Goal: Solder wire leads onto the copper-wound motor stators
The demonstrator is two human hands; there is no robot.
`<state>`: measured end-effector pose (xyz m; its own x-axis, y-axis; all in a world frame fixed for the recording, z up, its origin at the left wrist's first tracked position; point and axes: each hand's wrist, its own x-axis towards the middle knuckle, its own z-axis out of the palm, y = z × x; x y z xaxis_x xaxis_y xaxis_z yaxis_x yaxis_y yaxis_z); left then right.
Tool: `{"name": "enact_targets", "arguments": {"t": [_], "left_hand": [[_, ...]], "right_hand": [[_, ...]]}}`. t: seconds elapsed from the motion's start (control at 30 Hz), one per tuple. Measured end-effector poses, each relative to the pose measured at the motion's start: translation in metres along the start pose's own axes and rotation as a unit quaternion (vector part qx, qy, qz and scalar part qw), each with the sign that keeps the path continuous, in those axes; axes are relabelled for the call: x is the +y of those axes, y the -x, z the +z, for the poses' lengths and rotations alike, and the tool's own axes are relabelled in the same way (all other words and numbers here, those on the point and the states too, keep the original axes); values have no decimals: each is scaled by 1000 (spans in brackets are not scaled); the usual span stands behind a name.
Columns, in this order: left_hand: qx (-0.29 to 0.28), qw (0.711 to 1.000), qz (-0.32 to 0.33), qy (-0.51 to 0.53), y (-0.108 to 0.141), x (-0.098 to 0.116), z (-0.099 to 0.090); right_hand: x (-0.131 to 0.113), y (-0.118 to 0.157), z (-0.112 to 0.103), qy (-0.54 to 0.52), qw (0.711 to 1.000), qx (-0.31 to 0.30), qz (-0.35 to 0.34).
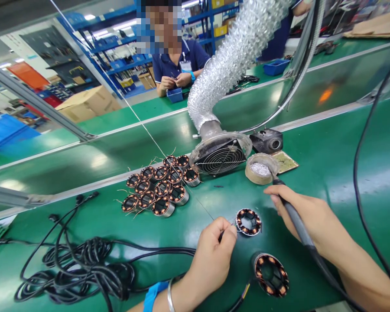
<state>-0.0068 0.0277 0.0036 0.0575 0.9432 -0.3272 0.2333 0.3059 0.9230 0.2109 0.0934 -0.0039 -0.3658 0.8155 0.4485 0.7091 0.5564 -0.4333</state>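
My left hand (216, 249) is closed in a pinch on the end of a black cable, and fine wires show at its fingertips. Just beyond them lies a motor stator (248, 222) with copper windings. A thin solder-like wire slants down from the upper left toward this hand. My right hand (307, 216) grips a soldering iron (295, 221) whose tip reaches into a round tub (261, 169) of silvery material. Nearer me sits another stator (271, 275), with a cable (246, 291) showing coloured wires beside it.
Several stators (162, 186) stand grouped at the back left. Coiled black cables (84, 268) cover the left side. A fan extractor (221, 156) with a silver duct (227, 56) stands behind, beside a black iron holder (268, 141). A co-worker (178, 60) sits across the bench.
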Motion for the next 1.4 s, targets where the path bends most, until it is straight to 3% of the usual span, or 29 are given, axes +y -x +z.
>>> {"name": "enact_targets", "arguments": {"t": [0.1,0.27,0.4,0.6,0.83,1.07,1.4], "left_hand": [[-1,1000,-2,11,0,-1,0],[-9,998,-5,65,-2,-8,1],[-50,991,-29,124,-6,-6,-8],[-47,998,-1,38,-14,8,-25],[-67,996,-11,57,-17,3,-23],[-19,990,-34,138,-22,0,-26],[28,995,-29,90,-21,3,-22]], "right_hand": [[-16,-1,4,-124,991,17,-51],[-35,0,17,-238,963,-45,-118],[-37,2,23,-246,963,-40,-104],[-40,6,25,-252,963,-15,-91],[-39,3,28,-275,956,-20,-103],[-40,2,27,-269,957,-16,-105],[-44,0,34,-234,965,33,-110]]}}
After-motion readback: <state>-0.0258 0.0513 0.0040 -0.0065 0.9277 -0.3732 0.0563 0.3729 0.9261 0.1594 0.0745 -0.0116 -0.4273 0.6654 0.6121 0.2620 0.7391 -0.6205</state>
